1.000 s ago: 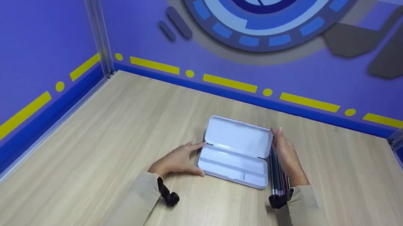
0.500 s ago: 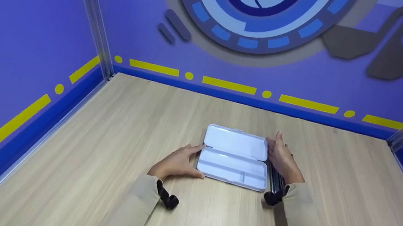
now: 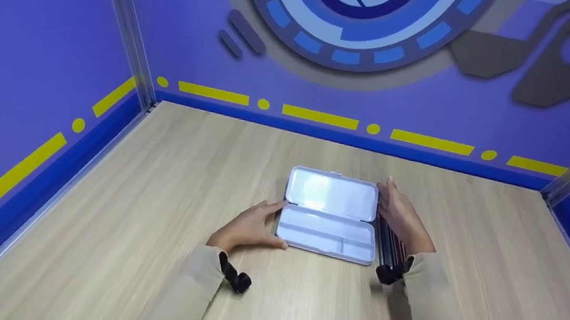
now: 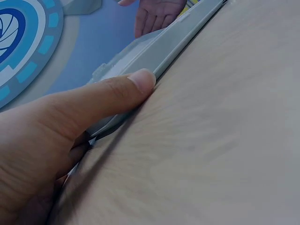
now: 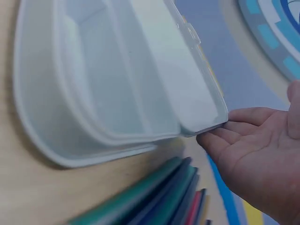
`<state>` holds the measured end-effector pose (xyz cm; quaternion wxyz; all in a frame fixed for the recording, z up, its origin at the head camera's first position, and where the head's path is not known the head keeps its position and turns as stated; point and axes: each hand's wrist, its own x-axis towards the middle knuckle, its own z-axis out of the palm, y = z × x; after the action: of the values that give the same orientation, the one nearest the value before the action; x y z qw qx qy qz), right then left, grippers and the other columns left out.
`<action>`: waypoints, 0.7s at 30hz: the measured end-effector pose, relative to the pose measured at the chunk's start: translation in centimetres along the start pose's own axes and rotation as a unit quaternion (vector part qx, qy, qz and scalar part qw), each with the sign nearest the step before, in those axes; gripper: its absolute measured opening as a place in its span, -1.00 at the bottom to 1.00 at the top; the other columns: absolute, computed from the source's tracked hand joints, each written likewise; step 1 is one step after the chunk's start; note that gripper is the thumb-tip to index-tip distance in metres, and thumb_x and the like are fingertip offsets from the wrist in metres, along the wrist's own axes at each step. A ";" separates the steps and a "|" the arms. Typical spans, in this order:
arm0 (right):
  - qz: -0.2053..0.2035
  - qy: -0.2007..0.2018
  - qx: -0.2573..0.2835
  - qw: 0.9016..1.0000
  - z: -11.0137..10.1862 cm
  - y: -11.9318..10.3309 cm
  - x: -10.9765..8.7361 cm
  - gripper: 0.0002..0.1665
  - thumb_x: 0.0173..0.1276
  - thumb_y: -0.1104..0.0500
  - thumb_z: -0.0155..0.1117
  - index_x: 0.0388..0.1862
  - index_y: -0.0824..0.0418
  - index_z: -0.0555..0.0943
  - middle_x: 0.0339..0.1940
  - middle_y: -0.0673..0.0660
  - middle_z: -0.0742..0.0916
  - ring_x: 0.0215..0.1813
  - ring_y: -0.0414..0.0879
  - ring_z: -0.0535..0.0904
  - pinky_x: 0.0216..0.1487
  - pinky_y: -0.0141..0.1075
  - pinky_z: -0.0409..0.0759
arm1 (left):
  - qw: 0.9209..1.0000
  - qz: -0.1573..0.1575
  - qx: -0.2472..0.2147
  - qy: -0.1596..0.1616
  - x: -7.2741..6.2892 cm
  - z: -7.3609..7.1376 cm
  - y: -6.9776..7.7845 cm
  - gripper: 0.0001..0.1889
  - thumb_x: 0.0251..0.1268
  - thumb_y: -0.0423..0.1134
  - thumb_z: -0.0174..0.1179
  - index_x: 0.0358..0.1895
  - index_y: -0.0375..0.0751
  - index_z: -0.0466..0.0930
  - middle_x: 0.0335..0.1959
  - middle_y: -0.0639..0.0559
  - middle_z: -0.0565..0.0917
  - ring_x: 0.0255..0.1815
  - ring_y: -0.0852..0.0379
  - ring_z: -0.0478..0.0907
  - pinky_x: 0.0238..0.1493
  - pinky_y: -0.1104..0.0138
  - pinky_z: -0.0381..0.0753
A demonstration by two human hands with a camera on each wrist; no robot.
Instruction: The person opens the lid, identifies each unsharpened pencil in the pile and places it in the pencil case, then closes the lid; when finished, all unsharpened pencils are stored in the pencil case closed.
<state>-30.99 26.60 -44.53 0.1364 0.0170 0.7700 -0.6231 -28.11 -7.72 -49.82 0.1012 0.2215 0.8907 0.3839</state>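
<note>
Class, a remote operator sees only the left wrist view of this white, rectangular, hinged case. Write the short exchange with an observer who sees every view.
Operator: I see the bare left hand at the white, rectangular, hinged case. What lies beside the right end?
Observer: Slim, straight sticks, probably pencils, lie on the pale wood-grain table; the right wrist view shows green, blue and red ones.
Operator: How is the case divided inside?
Observer: In the head view, one long compartment runs along the hinge side; in front of it, a short divider sets off a small section at the right.
</note>
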 end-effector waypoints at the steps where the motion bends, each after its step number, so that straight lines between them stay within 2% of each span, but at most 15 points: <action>1: -0.004 0.001 -0.013 1.000 -0.1 -0.2 -0.1 0.05 0.43 -0.43 -0.53 0.55 0.32 -0.30 0.60 0.23 -0.17 0.60 0.09 -0.30 0.58 -0.06 -0.22 | 1.000 0.000 0.002 0.000 0.0 0.0 0.0 0.10 -0.26 0.22 0.51 0.49 0.21 0.15 0.49 -0.03 0.23 0.54 -0.25 -0.02 0.43 -0.13 0.14; 4: -0.010 0.008 -0.057 0.998 -0.4 -0.7 -0.8 0.04 0.44 -0.41 -0.42 0.55 0.33 -0.23 0.60 0.26 -0.09 0.60 0.12 -0.19 0.57 -0.04 -0.11 | 1.000 0.002 0.007 -0.001 0.1 0.1 -0.1 0.09 -0.24 0.23 0.50 0.49 0.22 0.14 0.49 0.02 0.24 0.54 -0.24 -0.02 0.44 -0.13 0.14; 9: -0.035 0.024 -0.118 0.992 -1.1 -0.9 -2.3 -0.03 0.47 -0.32 -0.19 0.54 0.34 -0.06 0.55 0.33 0.13 0.56 0.19 0.04 0.53 0.01 0.07 | 1.000 0.006 0.007 0.003 0.1 0.1 -0.1 0.10 -0.25 0.23 0.51 0.49 0.21 0.14 0.48 -0.05 0.25 0.53 -0.26 -0.02 0.43 -0.14 0.14; 15: -0.064 0.039 -0.221 0.972 -2.3 -0.9 -4.1 -0.13 0.46 -0.24 -0.04 0.50 0.31 0.14 0.47 0.37 0.30 0.48 0.28 0.18 0.44 0.15 0.18 | 1.000 0.009 0.004 0.003 0.1 0.0 0.0 0.09 -0.24 0.22 0.51 0.49 0.20 0.14 0.48 -0.07 0.24 0.53 -0.27 -0.02 0.43 -0.15 0.14; 21: -0.085 0.053 -0.283 0.954 -3.6 -0.5 -5.5 -0.27 0.46 -0.07 0.09 0.41 0.39 0.28 0.33 0.42 0.47 0.32 0.29 0.42 0.29 0.12 0.42 | 1.000 0.005 0.005 0.003 0.0 0.1 0.0 0.10 -0.25 0.22 0.51 0.49 0.19 0.15 0.48 -0.10 0.24 0.53 -0.27 0.00 0.43 -0.14 0.15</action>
<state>-26.50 30.77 -42.14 0.0415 -0.0546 0.9194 -0.3873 -28.10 -7.65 -49.91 0.0952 0.2256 0.8919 0.3802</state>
